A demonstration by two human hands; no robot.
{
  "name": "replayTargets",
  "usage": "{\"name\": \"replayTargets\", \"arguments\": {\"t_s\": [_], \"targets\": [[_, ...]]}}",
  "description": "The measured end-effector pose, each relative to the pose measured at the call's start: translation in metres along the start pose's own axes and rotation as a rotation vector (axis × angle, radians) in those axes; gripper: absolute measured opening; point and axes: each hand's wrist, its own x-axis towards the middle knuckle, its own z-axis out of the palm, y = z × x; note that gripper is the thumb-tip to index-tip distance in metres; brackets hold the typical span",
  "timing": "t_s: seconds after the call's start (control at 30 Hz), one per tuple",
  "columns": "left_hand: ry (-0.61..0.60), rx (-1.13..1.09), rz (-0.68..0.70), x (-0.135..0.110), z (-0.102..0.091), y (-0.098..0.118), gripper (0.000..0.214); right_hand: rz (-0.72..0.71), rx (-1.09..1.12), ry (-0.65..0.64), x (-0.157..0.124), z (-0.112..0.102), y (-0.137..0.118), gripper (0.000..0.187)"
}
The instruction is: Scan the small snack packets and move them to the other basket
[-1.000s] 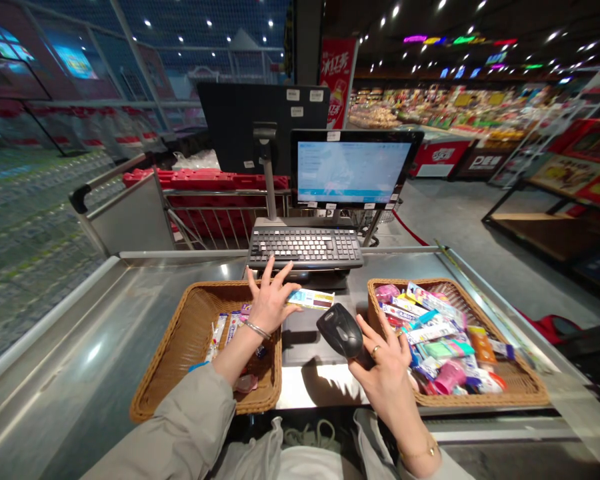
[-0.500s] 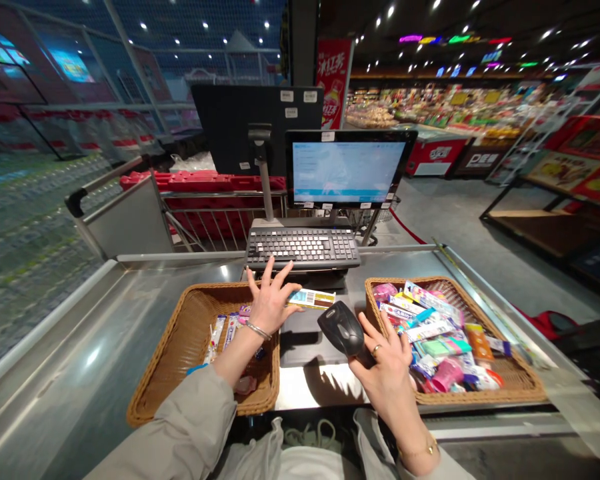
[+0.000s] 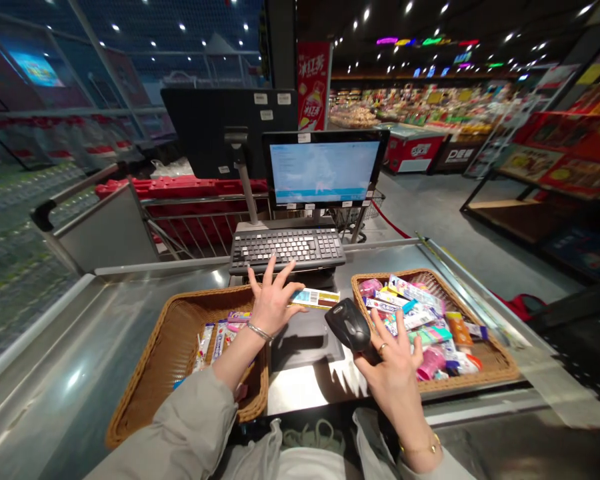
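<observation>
My left hand (image 3: 270, 303) pinches a small flat packet (image 3: 316, 298) with a white, blue and brown label, holding it over the dark scan plate (image 3: 305, 333); the other fingers are spread. My right hand (image 3: 393, 367) grips a black handheld barcode scanner (image 3: 349, 325), whose head faces the packet from just to its right. On the left a wicker basket (image 3: 145, 373) holds a few packets. The wicker basket (image 3: 495, 363) on the right is heaped with several colourful packets.
A black keyboard (image 3: 286, 248) and a lit till screen (image 3: 325, 171) stand behind the baskets on the steel counter (image 3: 70, 373). A second dark monitor (image 3: 205, 130) faces away. Red shopping baskets (image 3: 190, 200) lie behind a rail. Shop aisles stretch out to the right.
The camera view has drifted right and down, so everything sits a little further left. Both hands keep the same grip, the scanner still beside the packet.
</observation>
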Motion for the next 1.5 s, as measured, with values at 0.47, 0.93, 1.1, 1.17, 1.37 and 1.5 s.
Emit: {"name": "replayTargets", "arguments": {"t_s": [0.47, 0.93, 1.1, 1.17, 1.37, 1.5], "targets": [[-0.023, -0.005, 0.086, 0.024, 0.011, 0.030, 0.033, 0.104, -0.048, 0.093, -0.007, -0.017, 0.023, 0.027], [-0.028, -0.056, 0.212, 0.050, 0.033, 0.064, 0.031, 0.259, -0.137, 0.217, -0.017, -0.034, 0.055, 0.028], [-0.045, -0.075, 0.253, 0.062, 0.045, 0.077, 0.034, 0.330, -0.170, 0.265, -0.022, -0.043, 0.070, 0.033], [-0.051, -0.084, 0.269, 0.066, 0.049, 0.082, 0.035, 0.354, -0.175, 0.270, -0.024, -0.046, 0.077, 0.035], [-0.063, -0.126, 0.322, 0.077, 0.063, 0.099, 0.036, 0.426, -0.186, 0.306, -0.031, -0.054, 0.095, 0.035], [-0.065, -0.168, 0.326, 0.088, 0.078, 0.123, 0.035, 0.430, -0.198, 0.303, -0.033, -0.060, 0.102, 0.037]]}}
